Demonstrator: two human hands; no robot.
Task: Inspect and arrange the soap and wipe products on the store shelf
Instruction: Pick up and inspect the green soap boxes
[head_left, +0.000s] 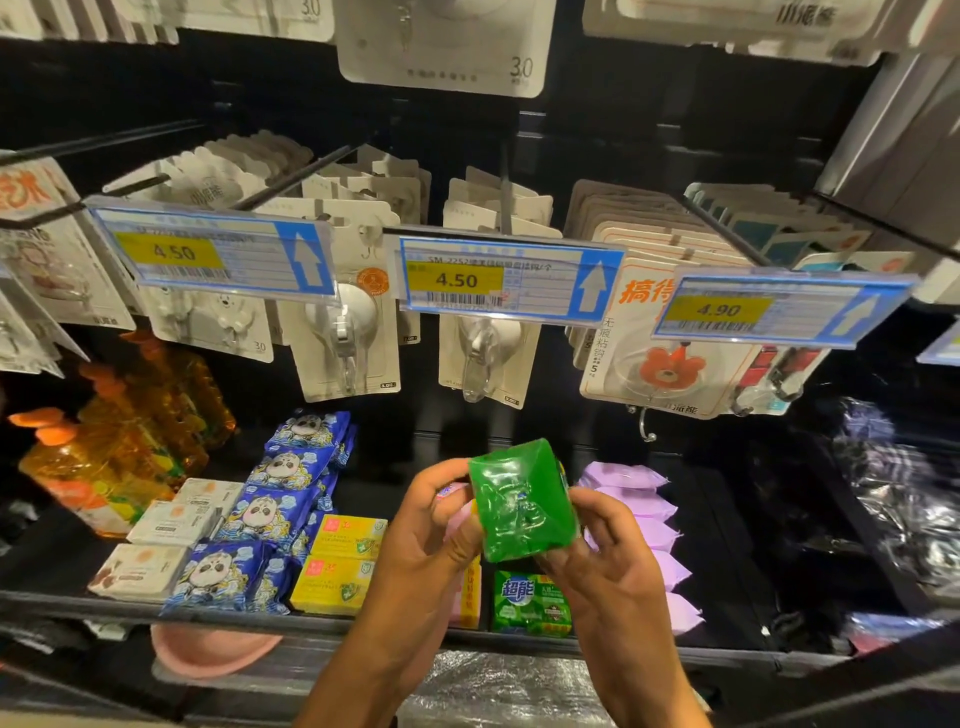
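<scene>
A green soap pack (522, 501) in shiny wrap is held up in front of the shelf, its plain back side toward me. My left hand (439, 525) grips its left edge and my right hand (605, 551) grips its lower right corner. Below it on the shelf (322, 623) stands another green soap pack (530, 603). Yellow soap boxes (340, 566) lie to the left, with blue panda wipe packs (280, 509) and white soap boxes (166, 540) beyond them. Purple wipe packs (649, 519) are stacked at the right. A pink pack (470, 597) shows partly behind my left hand.
Orange detergent bottles (119, 457) stand at the far left. Carded hooks (348, 322) hang on pegs above, behind price tags (498, 278). A pink round item (213, 649) sits below the shelf edge. Shiny dark bags (898, 488) fill the right side.
</scene>
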